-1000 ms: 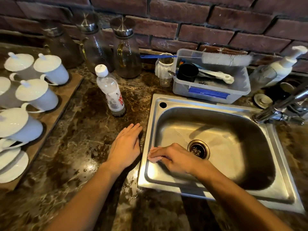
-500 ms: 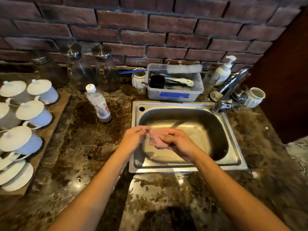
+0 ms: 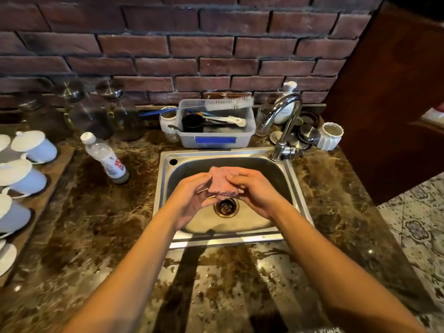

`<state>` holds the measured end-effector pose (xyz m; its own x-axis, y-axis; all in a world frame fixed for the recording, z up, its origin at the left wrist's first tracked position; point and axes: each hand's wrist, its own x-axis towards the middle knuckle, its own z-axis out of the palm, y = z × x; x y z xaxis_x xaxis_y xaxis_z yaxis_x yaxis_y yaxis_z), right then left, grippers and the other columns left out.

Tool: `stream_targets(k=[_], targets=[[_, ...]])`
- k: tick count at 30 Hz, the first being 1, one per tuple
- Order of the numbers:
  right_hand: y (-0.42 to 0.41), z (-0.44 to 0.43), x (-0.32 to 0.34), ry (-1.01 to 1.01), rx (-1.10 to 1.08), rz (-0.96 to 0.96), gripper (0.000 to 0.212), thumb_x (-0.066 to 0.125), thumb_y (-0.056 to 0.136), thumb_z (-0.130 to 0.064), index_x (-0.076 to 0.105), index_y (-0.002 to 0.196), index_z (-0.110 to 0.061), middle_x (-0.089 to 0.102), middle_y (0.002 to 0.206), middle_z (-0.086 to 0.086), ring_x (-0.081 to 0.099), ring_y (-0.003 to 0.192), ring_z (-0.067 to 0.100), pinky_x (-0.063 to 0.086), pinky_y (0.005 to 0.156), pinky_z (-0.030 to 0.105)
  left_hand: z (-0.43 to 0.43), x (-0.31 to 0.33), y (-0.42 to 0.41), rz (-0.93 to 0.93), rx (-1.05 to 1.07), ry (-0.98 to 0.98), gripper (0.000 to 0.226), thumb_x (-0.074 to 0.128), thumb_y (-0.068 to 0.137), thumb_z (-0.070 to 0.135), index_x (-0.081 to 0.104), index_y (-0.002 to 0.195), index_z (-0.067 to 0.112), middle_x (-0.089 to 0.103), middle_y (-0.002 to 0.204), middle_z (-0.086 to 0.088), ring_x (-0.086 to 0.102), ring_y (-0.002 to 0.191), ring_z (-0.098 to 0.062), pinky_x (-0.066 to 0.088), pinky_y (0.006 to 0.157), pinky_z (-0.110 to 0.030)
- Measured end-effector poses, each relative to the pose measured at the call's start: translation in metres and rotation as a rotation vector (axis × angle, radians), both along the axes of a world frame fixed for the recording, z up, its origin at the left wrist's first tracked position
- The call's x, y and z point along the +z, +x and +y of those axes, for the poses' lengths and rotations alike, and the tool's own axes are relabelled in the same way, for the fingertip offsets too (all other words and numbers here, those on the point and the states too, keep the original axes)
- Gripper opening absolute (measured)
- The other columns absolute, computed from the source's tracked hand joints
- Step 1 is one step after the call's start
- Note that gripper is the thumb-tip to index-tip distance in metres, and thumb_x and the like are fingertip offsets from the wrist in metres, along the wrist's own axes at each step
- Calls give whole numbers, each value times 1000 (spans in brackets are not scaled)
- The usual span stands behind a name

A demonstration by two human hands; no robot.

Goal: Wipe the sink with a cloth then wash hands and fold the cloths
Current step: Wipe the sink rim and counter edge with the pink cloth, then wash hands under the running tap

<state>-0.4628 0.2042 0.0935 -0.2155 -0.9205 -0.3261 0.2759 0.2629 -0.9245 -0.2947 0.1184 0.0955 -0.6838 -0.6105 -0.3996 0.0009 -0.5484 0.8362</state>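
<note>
The left hand (image 3: 192,195) grips the left edge of the cloth (image 3: 222,182), fingers curled round it; the right hand (image 3: 257,193) pinches the right edge, thumb on top; neither hand is free. The cloth, a small pink square, is held between them above the middle of the sink (image 3: 228,239), clear of the basin floor. It looks soft, light and limp, probably damp, so it should sag wherever it is unsupported and may drip; it seems neither fragile nor slippery. It is best taken by two corners of one edge and drawn taut, so that it folds flat rather than bunching.
</note>
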Motion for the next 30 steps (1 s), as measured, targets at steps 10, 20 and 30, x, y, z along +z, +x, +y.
stream_targets(k=[10,20,30], targets=[[-107,32,-21,29,68,60,24,62,98,-14,75,114,-25,77,109,0,71,102,16,56,85,31,52,-22,-102,36,305,216,23,61,94,17,69,112,6,73,106,-17,69,97,-27,52,94,-45],[-214,18,-88,176,-294,489,18,70,93,-22,75,110,-18,74,90,-3,68,90,15,55,82,24,42,-64,-136,37,537,345,41,63,87,18,62,127,7,69,122,-20,65,113,-33,51,93,-44],[-253,-8,-121,248,-488,1025,39,58,97,-28,64,133,-13,75,85,4,70,89,28,55,92,43,8,-116,-130,-8,607,356,32,57,97,21,61,126,8,67,116,-19,65,104,-26,51,90,-37]])
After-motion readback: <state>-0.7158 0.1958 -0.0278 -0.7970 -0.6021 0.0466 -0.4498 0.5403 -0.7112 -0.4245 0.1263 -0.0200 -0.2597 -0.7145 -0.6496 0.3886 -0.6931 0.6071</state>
